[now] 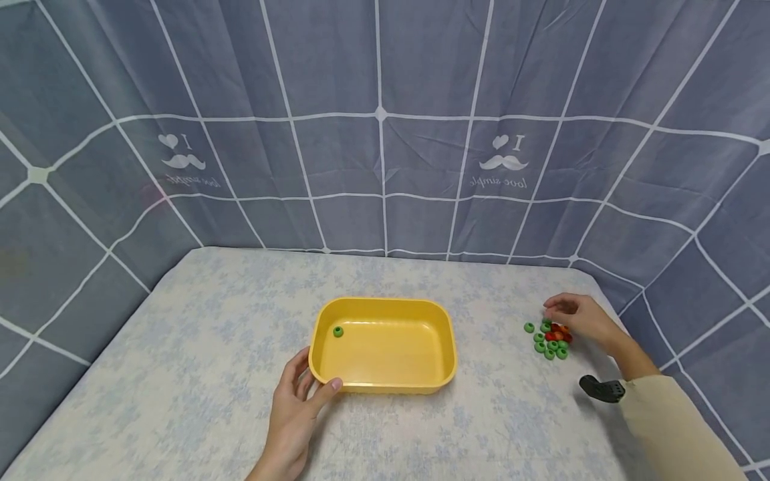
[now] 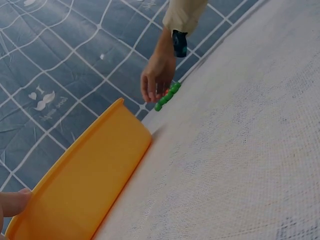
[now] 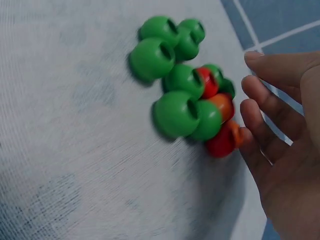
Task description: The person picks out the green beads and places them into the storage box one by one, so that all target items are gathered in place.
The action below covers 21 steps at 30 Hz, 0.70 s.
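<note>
A yellow plastic tray (image 1: 391, 354) rests on the table, with one green bead (image 1: 338, 331) inside near its left wall. At the tray's near left corner, my left hand (image 1: 293, 407) grips the side, thumb over the front rim. Over on the right lies a cluster of round holed beads: several green beads (image 1: 550, 354), red beads (image 3: 220, 145) and orange beads (image 3: 222, 106). Just above the cluster's far right side is my right hand (image 1: 582, 316). Its fingers are loosely bent, and the right wrist view shows a gap between thumb and fingertips with nothing held there.
A pale, blue-patterned cloth (image 1: 228, 321) covers the table. Grey-blue curtains (image 1: 337, 160) with white grid lines stand along the back and sides. A black strap end (image 1: 601, 389) sticks out from the right sleeve (image 1: 674, 421).
</note>
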Each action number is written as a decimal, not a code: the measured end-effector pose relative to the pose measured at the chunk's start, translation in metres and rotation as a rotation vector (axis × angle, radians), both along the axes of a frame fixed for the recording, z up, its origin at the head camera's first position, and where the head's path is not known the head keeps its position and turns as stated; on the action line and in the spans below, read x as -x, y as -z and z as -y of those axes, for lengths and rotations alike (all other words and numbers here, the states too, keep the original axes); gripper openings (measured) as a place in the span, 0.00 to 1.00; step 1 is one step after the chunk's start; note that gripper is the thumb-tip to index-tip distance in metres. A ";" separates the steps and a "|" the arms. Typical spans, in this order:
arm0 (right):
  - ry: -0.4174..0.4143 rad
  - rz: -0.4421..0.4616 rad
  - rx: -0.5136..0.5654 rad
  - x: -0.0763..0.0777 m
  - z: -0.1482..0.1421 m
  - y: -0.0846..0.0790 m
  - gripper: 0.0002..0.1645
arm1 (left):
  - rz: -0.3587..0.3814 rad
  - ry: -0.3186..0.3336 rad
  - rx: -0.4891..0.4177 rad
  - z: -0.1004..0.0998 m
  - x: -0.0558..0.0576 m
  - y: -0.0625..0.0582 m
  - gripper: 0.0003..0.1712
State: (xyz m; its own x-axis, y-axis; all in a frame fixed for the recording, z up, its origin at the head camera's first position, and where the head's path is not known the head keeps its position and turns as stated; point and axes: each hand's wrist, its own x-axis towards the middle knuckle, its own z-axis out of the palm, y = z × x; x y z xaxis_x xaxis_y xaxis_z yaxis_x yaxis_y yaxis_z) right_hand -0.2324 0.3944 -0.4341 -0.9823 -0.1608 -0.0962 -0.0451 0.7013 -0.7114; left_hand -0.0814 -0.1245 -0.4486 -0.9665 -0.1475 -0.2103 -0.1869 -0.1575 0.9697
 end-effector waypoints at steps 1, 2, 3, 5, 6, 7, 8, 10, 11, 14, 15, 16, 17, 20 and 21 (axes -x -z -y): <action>-0.003 0.003 -0.010 0.000 -0.001 0.002 0.22 | -0.001 -0.001 -0.001 0.000 0.000 0.000 0.50; -0.008 0.007 -0.018 0.000 -0.001 0.004 0.22 | -0.002 -0.001 -0.003 0.000 0.000 0.000 0.50; -0.006 0.012 -0.024 0.000 -0.002 0.006 0.22 | -0.002 -0.002 -0.003 0.000 0.000 0.000 0.50; -0.010 0.018 -0.033 0.000 -0.002 0.008 0.22 | -0.002 -0.003 -0.002 0.000 0.000 0.000 0.50; -0.017 0.020 -0.036 0.000 -0.003 0.009 0.22 | -0.002 -0.004 -0.001 0.000 0.001 0.000 0.50; -0.014 0.023 -0.034 0.000 -0.002 0.009 0.21 | -0.002 -0.005 0.001 0.000 0.001 0.000 0.50; -0.014 0.026 -0.040 -0.001 -0.002 0.009 0.22 | -0.002 -0.006 0.001 0.000 0.001 0.000 0.50; -0.019 0.032 -0.043 -0.001 -0.003 0.010 0.21 | -0.002 -0.008 0.000 -0.001 0.001 0.000 0.50; -0.016 0.037 -0.042 -0.001 -0.003 0.009 0.21 | -0.002 -0.009 -0.001 -0.001 0.001 0.000 0.50; -0.023 0.050 -0.038 -0.001 -0.004 0.009 0.20 | -0.001 -0.011 -0.005 -0.001 0.001 0.001 0.50; -0.024 0.055 -0.034 -0.001 -0.004 0.009 0.20 | 0.000 -0.010 -0.006 -0.001 0.001 0.001 0.50; -0.030 0.059 -0.033 -0.001 -0.005 0.009 0.20 | 0.000 -0.010 -0.005 -0.001 0.001 0.001 0.50; -0.027 0.064 -0.028 -0.001 -0.004 0.009 0.20 | 0.001 -0.010 -0.005 0.000 0.000 0.001 0.50; -0.032 0.077 -0.018 0.000 -0.005 0.010 0.21 | 0.001 -0.006 -0.005 0.000 0.000 0.001 0.50; -0.029 0.081 -0.016 0.000 -0.005 0.010 0.21 | 0.002 -0.005 -0.005 0.000 0.000 0.001 0.50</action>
State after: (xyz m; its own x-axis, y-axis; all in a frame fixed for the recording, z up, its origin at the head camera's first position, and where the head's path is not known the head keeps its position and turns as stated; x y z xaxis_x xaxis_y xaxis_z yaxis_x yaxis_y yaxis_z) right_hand -0.2326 0.3996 -0.4444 -0.9661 -0.1865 -0.1784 -0.0078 0.7121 -0.7021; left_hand -0.0815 -0.1249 -0.4498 -0.9653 -0.1508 -0.2134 -0.1886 -0.1629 0.9684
